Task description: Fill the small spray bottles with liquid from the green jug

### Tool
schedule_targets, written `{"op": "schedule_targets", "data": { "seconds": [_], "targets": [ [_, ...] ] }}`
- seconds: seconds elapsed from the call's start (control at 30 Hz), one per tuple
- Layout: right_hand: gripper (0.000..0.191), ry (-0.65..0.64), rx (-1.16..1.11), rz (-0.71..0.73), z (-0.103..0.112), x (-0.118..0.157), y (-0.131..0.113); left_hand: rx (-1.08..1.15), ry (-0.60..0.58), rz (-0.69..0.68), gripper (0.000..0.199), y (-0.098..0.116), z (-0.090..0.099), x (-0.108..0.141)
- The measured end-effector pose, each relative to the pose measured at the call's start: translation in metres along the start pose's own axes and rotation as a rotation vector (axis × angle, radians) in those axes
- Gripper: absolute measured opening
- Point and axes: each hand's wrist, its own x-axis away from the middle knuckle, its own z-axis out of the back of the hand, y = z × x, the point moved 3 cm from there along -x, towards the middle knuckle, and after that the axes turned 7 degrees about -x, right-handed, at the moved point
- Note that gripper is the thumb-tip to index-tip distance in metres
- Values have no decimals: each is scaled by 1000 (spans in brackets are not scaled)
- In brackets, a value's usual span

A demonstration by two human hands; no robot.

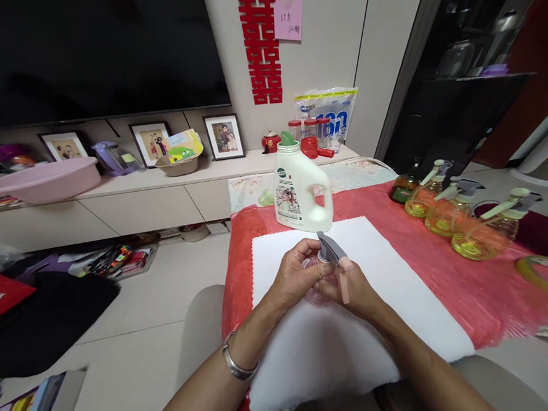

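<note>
Both my hands are closed around a small spray bottle (318,298) with a see-through pink body. Its grey and pink trigger head (334,252) sticks up between my fingers. My left hand (296,276) wraps the neck from the left, thumb pressed near the collar. My right hand (359,291) grips from the right, behind the pink trigger, and its fingers are partly hidden. Under the bottle lies a white felt sheet (369,250). Just beyond it stands a pale green detergent jug (308,195) with a green piece (287,137) in its mouth.
At the right stand several spray bottles with yellow liquid (480,242), a dark bottle (404,188) and a tape roll (546,274). A red cloth (421,253) covers the table. Behind are lidded jars (310,130); a pink basin (45,180) sits on the low cabinet.
</note>
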Motion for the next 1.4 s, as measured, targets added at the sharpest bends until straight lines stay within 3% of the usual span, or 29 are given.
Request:
{"op": "schedule_targets", "data": {
  "seconds": [0.23, 0.37, 0.57, 0.77, 0.9, 1.07, 1.3, 1.4],
  "targets": [
    [41, -35, -77, -28, -3, 2, 0, -38, -34, 2, 42, 2, 1, 1],
    [54, -63, -101, -20, -2, 1, 1, -42, -31, 3, 43, 2, 2, 2],
    [106, -110, -63, 48, 1, 2, -4, -28, 109, -23, 44, -11, 12, 5],
    [95, 46, 25, 0, 15, 8, -3, -34, 325, 36, 43, -35, 26, 8],
    [86, 176, 102, -39, 44, 19, -2, -153, 357, 100, 47, -53, 28, 8],
    [81, 433, 259, -48, 98, 40, -7, -220, 331, 117, 48, -67, 28, 7],
    [77, 851, 424, -77, 177, 87, -25, -238, 309, 154, 51, -61, 25, 9],
    [81, 1028, 530, -129, 207, 107, -21, -243, 290, 165, 52, -60, 24, 10]
  ]
}}
